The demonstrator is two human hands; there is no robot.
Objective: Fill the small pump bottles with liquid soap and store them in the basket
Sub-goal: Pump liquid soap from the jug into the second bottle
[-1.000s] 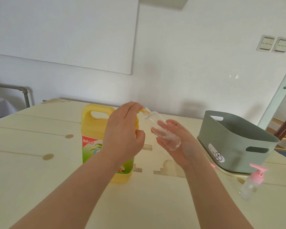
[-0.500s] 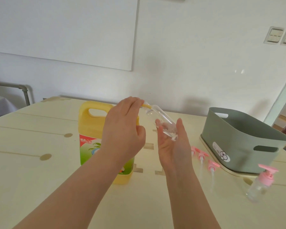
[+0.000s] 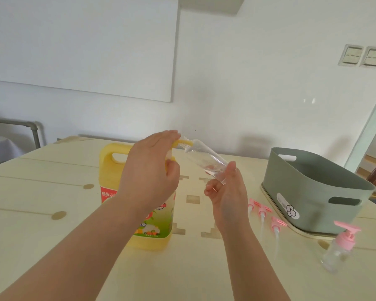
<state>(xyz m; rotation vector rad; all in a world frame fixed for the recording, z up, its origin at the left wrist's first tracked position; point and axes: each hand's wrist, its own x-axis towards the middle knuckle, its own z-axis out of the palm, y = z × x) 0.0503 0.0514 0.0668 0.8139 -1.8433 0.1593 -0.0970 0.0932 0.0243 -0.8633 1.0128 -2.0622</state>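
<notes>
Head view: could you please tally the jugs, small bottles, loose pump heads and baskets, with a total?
Yellow liquid soap jug: 1
Small clear bottles, one held, one with a pink pump: 2
Loose pink pump heads: 3
Green basket: 1
Total: 7

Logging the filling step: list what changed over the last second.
The right hand turned from palm-up to edge-on, still holding the clear bottle tilted at the spout. The left hand stays on top of the yellow jug; basket and capped bottle unmoved.
</notes>
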